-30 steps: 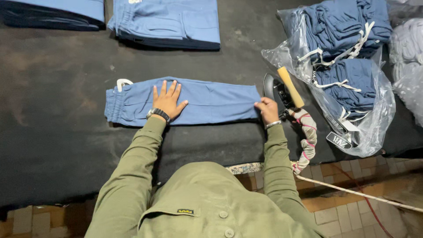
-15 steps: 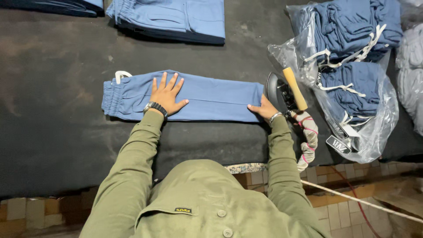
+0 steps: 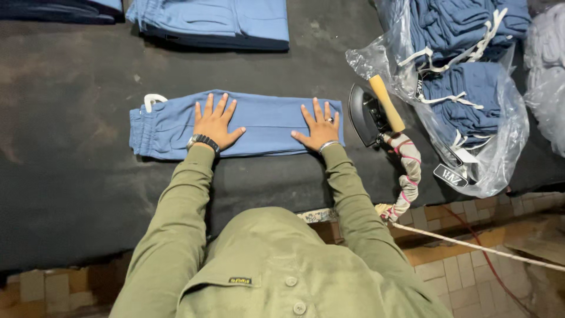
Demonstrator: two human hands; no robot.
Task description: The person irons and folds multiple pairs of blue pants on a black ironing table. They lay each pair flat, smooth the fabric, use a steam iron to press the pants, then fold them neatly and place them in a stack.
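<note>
- While pressed flat under left hand (image 3: 215, 125) and right hand (image 3: 319, 129), fingers splayed, gripping nothing: folded blue trousers (image 3: 235, 123), mid dark surface (image 3: 70, 176).
- Judged soft, light, limp; best taken at folded edges.
- Iron (image 3: 371, 112) just beside.

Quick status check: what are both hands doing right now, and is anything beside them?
Left hand and right hand flat, fingers spread, on folded blue trousers. Nothing gripped. Iron stands just right of the right hand, apart from it.

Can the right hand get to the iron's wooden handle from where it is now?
Probably yes. The right hand lies flat on the folded blue trousers, and the iron stands just beside it with nothing between them.
</note>
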